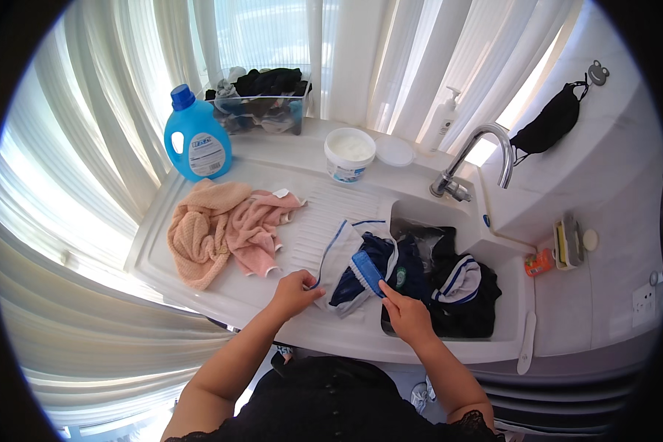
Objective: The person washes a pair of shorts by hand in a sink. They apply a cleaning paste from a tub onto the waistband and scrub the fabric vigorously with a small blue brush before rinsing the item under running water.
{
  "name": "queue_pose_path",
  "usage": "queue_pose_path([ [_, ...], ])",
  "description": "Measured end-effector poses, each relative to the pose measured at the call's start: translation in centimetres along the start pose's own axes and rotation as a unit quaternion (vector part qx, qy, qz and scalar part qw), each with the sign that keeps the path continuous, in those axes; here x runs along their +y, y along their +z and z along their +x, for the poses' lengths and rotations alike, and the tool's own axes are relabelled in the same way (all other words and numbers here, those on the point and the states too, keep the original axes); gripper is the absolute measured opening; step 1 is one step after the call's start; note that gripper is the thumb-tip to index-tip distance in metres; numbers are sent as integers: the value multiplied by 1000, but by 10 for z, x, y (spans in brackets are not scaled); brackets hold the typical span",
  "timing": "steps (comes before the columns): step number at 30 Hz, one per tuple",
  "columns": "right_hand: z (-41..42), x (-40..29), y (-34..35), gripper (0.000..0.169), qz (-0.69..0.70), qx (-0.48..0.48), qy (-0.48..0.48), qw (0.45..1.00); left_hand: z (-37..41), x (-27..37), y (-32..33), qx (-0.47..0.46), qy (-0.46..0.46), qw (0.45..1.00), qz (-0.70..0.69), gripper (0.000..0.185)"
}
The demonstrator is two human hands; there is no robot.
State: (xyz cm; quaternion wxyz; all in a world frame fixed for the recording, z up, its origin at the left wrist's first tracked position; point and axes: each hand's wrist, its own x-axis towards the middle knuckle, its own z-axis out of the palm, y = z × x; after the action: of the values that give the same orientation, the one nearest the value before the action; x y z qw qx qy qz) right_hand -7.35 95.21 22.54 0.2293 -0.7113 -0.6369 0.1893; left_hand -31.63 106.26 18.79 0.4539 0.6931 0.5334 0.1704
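Observation:
A white and navy garment with blue trim [331, 254] lies partly on the ribbed washboard [340, 201] and runs into the sink basin. My left hand [297, 293] pinches its white edge near the front of the board. In my right hand [406, 310] is a blue scrubbing brush [368, 272], its white bristles against the cloth. Dark garments [475, 323] fill much of the basin, with a white, blue-striped part [459, 280] folded on top. A peach towel [199, 243] and a pink towel [259, 226] lie bunched left of the board.
A blue detergent bottle [199, 138], a clear bin of clothes [259, 113], an open white tub [349, 160], its lid [394, 151] and a pump bottle [442, 121] stand behind. The chrome faucet [478, 132] arches over the basin's back right. A black mask [550, 124] hangs at right.

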Motion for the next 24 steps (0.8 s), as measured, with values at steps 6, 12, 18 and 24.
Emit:
queue_pose_path([
  [6, -1, -1, -7, 34, 136, 44, 49, 989, 26, 28, 8, -86, -78, 830, -546, 31],
  [12, -6, 0, -9, 34, 144, 53, 61, 986, 26, 29, -3, -133, -112, 838, -517, 31],
  [18, -11, 4, 0, 33, 109, 24, 34, 993, 10, -16, -9, 59, -46, 997, -21, 35],
  [24, 2, -31, 10, 37, -30, -61, -101, 993, -11, -20, 3, 238, 270, 918, 164, 23],
])
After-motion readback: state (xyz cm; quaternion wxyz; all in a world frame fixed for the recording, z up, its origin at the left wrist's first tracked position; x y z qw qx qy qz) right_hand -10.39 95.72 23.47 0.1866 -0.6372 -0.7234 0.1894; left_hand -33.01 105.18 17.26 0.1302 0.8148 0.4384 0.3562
